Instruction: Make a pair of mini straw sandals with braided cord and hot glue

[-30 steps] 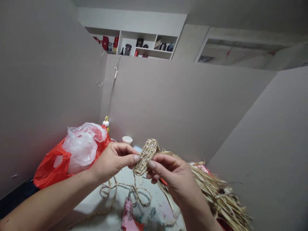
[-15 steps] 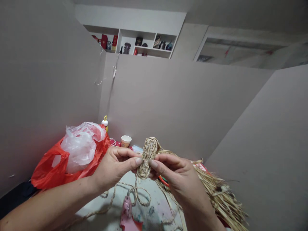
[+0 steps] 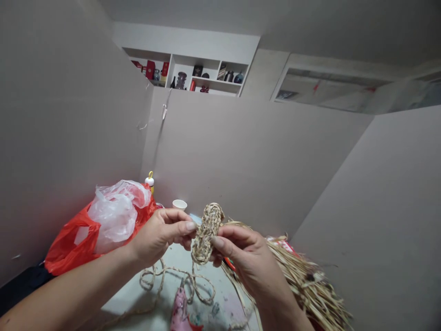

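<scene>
A small oblong piece of coiled straw braid (image 3: 206, 233) is held up above the table, tilted with its upper end to the right. My left hand (image 3: 168, 232) pinches its left edge between thumb and fingers. On the opposite edge my right hand (image 3: 239, 248) grips it, thumb on the near face. From the piece's lower end a braided straw cord (image 3: 197, 280) hangs down and lies in loops on the table. Below the hands lies a pink glue gun (image 3: 179, 308), its nozzle pointing away from me.
On the left stands a red plastic bag (image 3: 74, 243) with a white bag (image 3: 115, 218) in it. A paper cup (image 3: 179, 205) and a yellow-and-white bottle (image 3: 149, 180) are at the back. A heap of dry straw (image 3: 306, 285) covers the right side. Grey partition walls (image 3: 241, 156) enclose the table (image 3: 138, 301).
The braided piece has turned in my fingers and shows a broader, flatter face. My left thumb has slid to its edge. The camera view has tilted slightly upward.
</scene>
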